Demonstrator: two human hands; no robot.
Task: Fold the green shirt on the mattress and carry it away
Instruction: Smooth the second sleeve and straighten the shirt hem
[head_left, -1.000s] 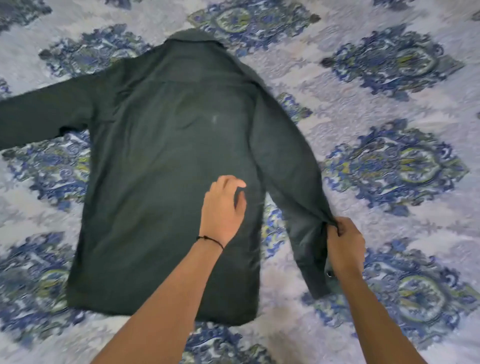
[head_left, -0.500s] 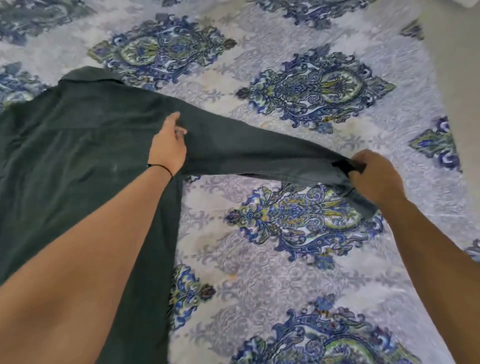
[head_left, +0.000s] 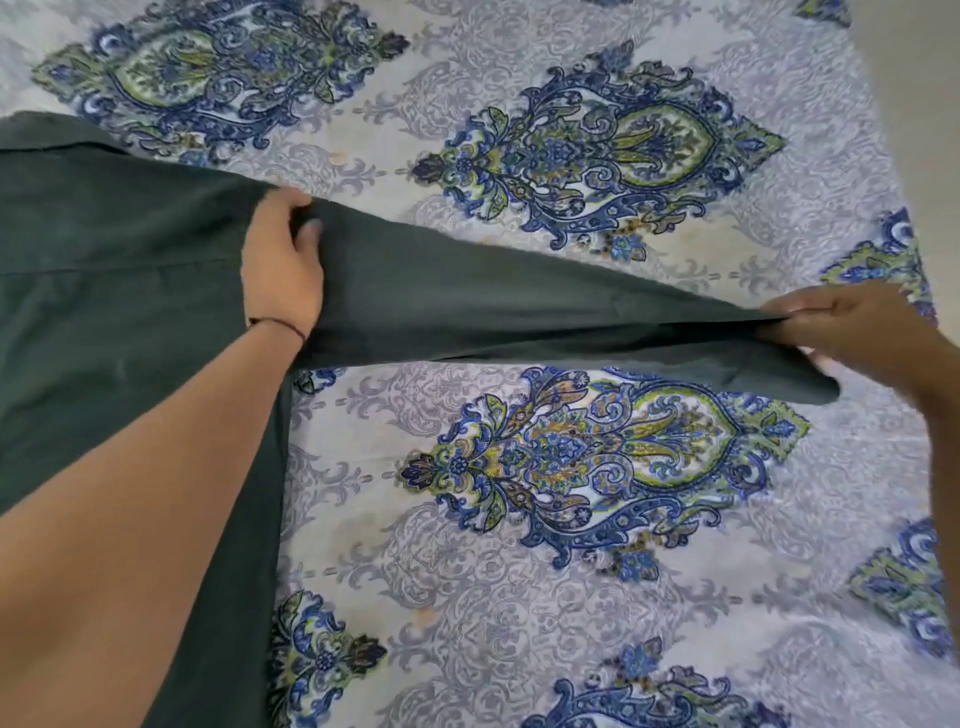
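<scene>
The dark green shirt (head_left: 119, 291) lies back-up on the mattress (head_left: 519, 597), filling the left side of the view, its collar at the upper left. Its right sleeve (head_left: 519, 306) is stretched out to the right, lifted off the sheet. My left hand (head_left: 283, 265) pinches the cloth at the shoulder seam where the sleeve starts. My right hand (head_left: 852, 327) grips the cuff end of the sleeve at the far right and holds it taut. The shirt's left sleeve is out of frame.
The mattress is covered by a pale sheet with large blue and green paisley medallions (head_left: 597, 467). Its right edge runs down the upper right, with a plain beige floor or wall (head_left: 919, 78) beyond it.
The sleeve, earlier lying down along the shirt's side, has been pulled out straight to the right. My left hand moved from the shirt's back up to the shoulder. The view has shifted rightward.
</scene>
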